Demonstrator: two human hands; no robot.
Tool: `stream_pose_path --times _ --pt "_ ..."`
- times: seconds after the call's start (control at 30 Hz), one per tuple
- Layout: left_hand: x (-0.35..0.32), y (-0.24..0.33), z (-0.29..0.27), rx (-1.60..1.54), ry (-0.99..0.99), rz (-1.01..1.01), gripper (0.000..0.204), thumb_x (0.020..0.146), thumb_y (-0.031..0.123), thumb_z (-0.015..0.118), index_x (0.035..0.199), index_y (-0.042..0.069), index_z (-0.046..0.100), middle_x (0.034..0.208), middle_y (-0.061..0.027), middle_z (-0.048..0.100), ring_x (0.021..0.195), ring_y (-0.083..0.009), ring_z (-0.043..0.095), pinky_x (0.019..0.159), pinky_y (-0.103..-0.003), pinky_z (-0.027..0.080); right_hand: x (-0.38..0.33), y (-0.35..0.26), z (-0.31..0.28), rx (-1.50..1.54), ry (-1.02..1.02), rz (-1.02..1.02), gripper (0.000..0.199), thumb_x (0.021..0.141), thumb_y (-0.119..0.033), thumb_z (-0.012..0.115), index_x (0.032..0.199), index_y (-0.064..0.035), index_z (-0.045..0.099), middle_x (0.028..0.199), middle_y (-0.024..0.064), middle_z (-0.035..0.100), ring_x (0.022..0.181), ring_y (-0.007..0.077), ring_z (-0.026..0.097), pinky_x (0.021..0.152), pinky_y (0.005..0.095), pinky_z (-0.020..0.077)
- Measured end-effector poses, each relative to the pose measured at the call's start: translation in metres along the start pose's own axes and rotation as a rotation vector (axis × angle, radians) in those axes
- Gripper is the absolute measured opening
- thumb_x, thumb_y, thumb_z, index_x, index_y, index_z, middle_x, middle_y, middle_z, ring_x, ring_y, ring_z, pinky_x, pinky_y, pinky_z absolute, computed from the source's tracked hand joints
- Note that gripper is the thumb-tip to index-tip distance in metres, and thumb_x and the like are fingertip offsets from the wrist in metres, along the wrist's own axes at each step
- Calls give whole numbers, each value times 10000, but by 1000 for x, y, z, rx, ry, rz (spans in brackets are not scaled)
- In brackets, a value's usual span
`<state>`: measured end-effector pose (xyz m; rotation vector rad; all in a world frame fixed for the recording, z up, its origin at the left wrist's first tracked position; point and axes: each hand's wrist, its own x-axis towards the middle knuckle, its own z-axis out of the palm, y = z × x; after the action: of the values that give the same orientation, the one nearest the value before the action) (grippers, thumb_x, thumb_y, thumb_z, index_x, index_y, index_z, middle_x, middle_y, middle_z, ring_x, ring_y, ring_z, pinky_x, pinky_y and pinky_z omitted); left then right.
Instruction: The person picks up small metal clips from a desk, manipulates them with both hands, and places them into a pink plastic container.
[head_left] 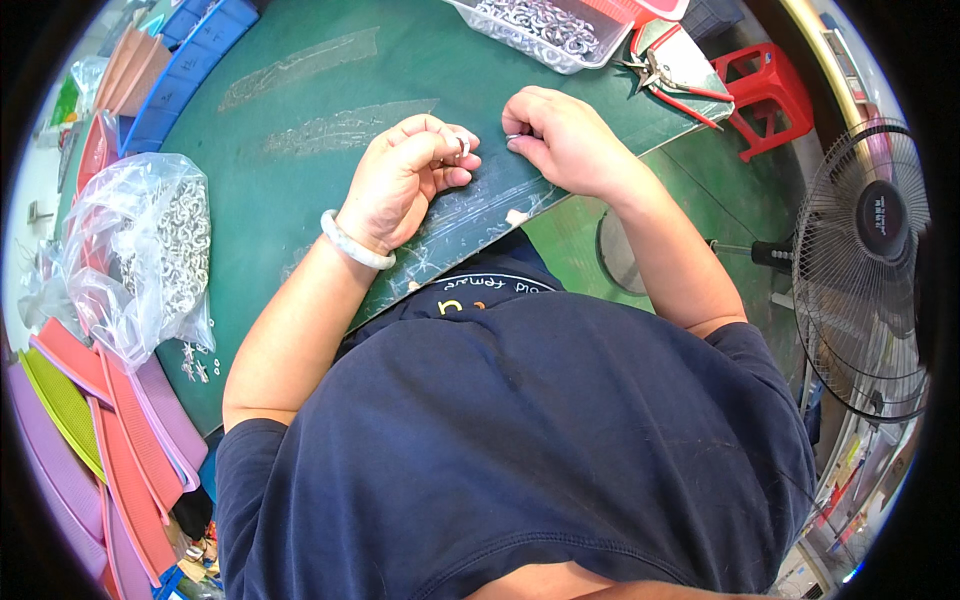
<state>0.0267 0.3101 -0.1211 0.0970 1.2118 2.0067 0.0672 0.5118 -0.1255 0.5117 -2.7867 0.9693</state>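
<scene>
Over the green tabletop (330, 90), my left hand (405, 175), with a pale bangle on its wrist, pinches a small silvery metal ring (463, 147) between thumb and fingers. A short gap to the right, my right hand (570, 140) is closed, thumb against forefinger, on a small metal piece (514, 137). Only a grey sliver of that piece shows, so its exact kind is unclear. The two hands do not touch each other.
A clear tray (570, 62) of silvery links stands at the far edge, red-handled pliers (655, 75) beside it. Left lie a plastic bag (150, 250) of metal rings and loose pieces (195, 362). Blue bins (185, 75), coloured trays (125, 460), a red stool (765, 100) and a fan (870, 260) surround the table.
</scene>
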Motion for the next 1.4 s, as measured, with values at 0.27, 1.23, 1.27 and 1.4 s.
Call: stream_pose_path --times 0.27,1.23,1.27,1.4 --pt "-2 -6 0 -24 -78 14 71 785 8 561 731 46 535 901 -105 585 734 -130 573 661 -224 466 -6 -1 0 989 -7 304 103 754 20 625 830 -10 564 801 16 580 722 63 544 632 202 458" --pt "-4 -2 9 -278 -68 -127 330 910 142 394 1124 -102 451 1029 -196 564 952 -244 581 873 -337 478 -5 -19 -4 1076 196 323 97 764 -41 638 837 -1 588 753 21 598 639 66 546 589 187 444" --pt "-5 0 10 -303 -75 -131 348 914 155 385 1138 -106 440 1043 -206 559 971 -255 575 888 -347 468 -4 -19 -4 1086 186 329 95 767 -48 636 836 -2 590 749 22 599 635 63 542 583 185 440" --pt "-5 0 9 -389 -134 -152 406 930 210 346 1163 -114 422 1084 -234 541 1019 -292 553 938 -387 428 -4 -19 -5 1125 157 363 99 778 -62 625 850 1 600 737 24 604 625 51 531 568 177 429"
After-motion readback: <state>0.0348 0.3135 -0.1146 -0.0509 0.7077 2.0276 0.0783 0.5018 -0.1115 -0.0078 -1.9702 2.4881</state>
